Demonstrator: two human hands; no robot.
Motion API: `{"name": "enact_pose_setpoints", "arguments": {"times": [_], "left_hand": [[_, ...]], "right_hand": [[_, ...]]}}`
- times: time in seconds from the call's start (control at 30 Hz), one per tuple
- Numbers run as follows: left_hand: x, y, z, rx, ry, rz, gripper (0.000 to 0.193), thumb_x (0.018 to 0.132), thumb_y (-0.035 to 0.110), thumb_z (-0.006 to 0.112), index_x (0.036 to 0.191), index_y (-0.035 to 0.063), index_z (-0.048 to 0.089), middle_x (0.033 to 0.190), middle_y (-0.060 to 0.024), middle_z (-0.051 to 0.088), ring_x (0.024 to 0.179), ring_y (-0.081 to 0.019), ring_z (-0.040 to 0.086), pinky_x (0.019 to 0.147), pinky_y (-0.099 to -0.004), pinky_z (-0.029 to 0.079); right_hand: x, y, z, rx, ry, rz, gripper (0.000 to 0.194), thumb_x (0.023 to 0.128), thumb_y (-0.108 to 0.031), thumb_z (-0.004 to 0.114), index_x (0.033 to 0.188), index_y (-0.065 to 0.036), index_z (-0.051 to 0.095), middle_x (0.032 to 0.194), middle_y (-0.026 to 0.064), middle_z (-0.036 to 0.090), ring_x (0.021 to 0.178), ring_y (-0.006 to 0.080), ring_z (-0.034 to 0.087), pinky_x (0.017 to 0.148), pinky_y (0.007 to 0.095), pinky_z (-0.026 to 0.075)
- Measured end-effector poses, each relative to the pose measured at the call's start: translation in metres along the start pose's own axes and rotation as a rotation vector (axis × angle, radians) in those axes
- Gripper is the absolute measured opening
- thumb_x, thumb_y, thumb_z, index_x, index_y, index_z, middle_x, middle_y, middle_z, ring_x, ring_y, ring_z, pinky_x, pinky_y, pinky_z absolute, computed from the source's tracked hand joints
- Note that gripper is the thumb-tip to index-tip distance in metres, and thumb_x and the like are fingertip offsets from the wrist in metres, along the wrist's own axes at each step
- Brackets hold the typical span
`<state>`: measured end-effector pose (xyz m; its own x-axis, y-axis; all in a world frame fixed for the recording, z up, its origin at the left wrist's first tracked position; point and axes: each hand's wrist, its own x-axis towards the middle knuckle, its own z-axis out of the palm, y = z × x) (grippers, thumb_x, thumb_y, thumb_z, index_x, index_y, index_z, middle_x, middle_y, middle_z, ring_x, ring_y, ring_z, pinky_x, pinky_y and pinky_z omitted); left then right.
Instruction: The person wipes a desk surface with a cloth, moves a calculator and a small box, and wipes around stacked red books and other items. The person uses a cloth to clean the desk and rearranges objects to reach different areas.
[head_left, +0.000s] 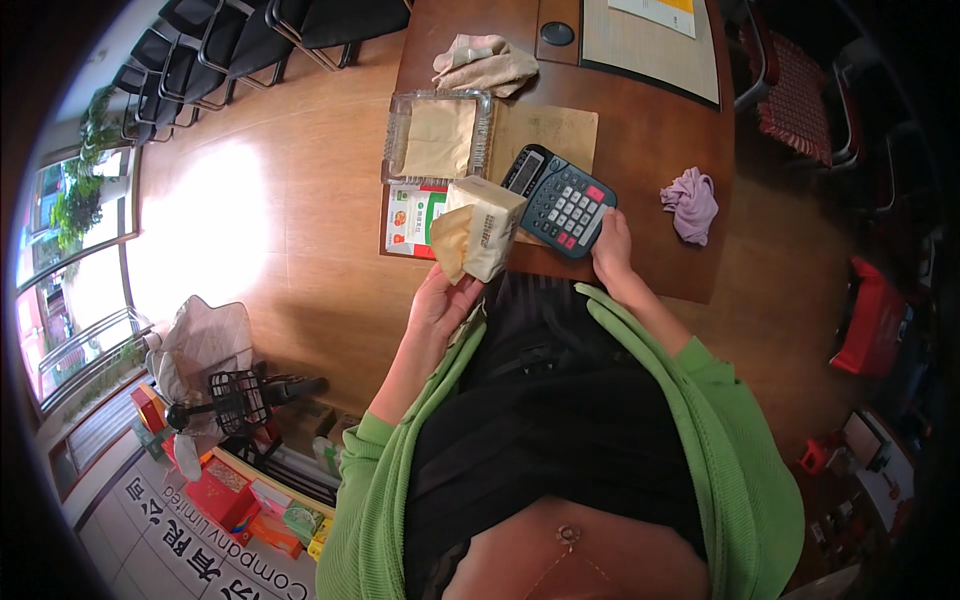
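Observation:
My left hand (444, 301) holds a soft pack of tissues (491, 229) from below, with a tissue sticking out of it, at the desk's near edge. In my right hand (613, 249) is a dark blue desk calculator (566, 201) with white, dark and pink keys, gripped by its lower right corner and tilted. Beyond the tissue pack lies a clear plastic tray (486, 139) with a brown paper napkin (439, 139) in it. A brown paper sheet (559, 127) lies partly behind the calculator. Under the tissue pack is a printed card or leaflet (405, 225), partly covered.
On the wooden desk (645, 135) lie a crumpled beige cloth (495, 67), a crumpled lilac cloth (691, 205), a round black cap (557, 33) and a desk mat (652, 56). Black chairs (247, 45) stand far left; a scooter (240, 397) and boxes are lower left.

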<state>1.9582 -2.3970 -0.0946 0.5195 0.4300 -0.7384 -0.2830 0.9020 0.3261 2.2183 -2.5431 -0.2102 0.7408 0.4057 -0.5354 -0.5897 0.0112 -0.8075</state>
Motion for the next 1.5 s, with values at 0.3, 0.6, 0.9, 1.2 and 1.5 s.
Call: {"name": "enact_pose_setpoints", "arguments": {"times": [0.3, 0.6, 0.9, 1.2, 1.5], "left_hand": [[-0.005, 0.003, -0.008, -0.012, 0.070, 0.009, 0.041, 0.101, 0.006, 0.056, 0.141, 0.0024, 0.050, 0.138, -0.0157, 0.058, 0.127, -0.0297, 0.059, 0.105, -0.0462, 0.054], [0.000, 0.017, -0.001, -0.102, -0.026, 0.130, 0.049, 0.097, 0.007, 0.066, 0.142, 0.0004, 0.047, 0.142, -0.0155, 0.055, 0.133, -0.0328, 0.054, 0.117, -0.0493, 0.043], [0.009, 0.013, 0.034, -0.054, 0.065, 0.099, 0.045, 0.097, 0.002, 0.060, 0.141, 0.0031, 0.049, 0.140, -0.0140, 0.056, 0.127, -0.0307, 0.057, 0.111, -0.0462, 0.049], [0.100, -0.002, 0.129, 0.263, 0.202, 0.116, 0.009, 0.099, 0.007, 0.061, 0.107, 0.0036, 0.057, 0.106, -0.0079, 0.061, 0.103, -0.0238, 0.063, 0.092, -0.0485, 0.061], [0.166, 0.042, 0.141, 1.011, 0.227, 0.348, 0.026, 0.093, 0.008, 0.064, 0.119, 0.0001, 0.061, 0.105, -0.0101, 0.066, 0.090, -0.0199, 0.067, 0.071, -0.0340, 0.061]], "right_hand": [[0.002, -0.055, -0.032, -0.081, -0.093, 0.085, 0.034, 0.112, -0.031, 0.041, 0.126, -0.005, 0.057, 0.104, 0.0017, 0.063, 0.085, 0.0089, 0.062, 0.069, 0.0256, 0.053], [0.023, -0.024, 0.010, -0.216, -0.324, 0.129, 0.032, 0.110, -0.029, 0.044, 0.122, -0.003, 0.059, 0.102, 0.0017, 0.064, 0.091, 0.0101, 0.060, 0.071, 0.0290, 0.053], [0.021, -0.039, 0.019, -0.837, -0.316, -0.036, 0.030, 0.105, -0.029, 0.054, 0.109, -0.001, 0.062, 0.096, 0.0116, 0.068, 0.082, 0.0260, 0.067, 0.076, 0.0399, 0.052], [0.020, -0.117, 0.043, -0.878, -0.274, -0.512, 0.047, 0.104, -0.029, 0.058, 0.145, -0.006, 0.049, 0.133, 0.0192, 0.060, 0.115, 0.0278, 0.065, 0.098, 0.0395, 0.052], [0.068, -0.124, 0.070, -0.946, -0.474, -0.526, 0.050, 0.100, -0.026, 0.062, 0.140, 0.000, 0.050, 0.135, 0.0263, 0.056, 0.118, 0.0373, 0.061, 0.103, 0.0415, 0.048]]}}
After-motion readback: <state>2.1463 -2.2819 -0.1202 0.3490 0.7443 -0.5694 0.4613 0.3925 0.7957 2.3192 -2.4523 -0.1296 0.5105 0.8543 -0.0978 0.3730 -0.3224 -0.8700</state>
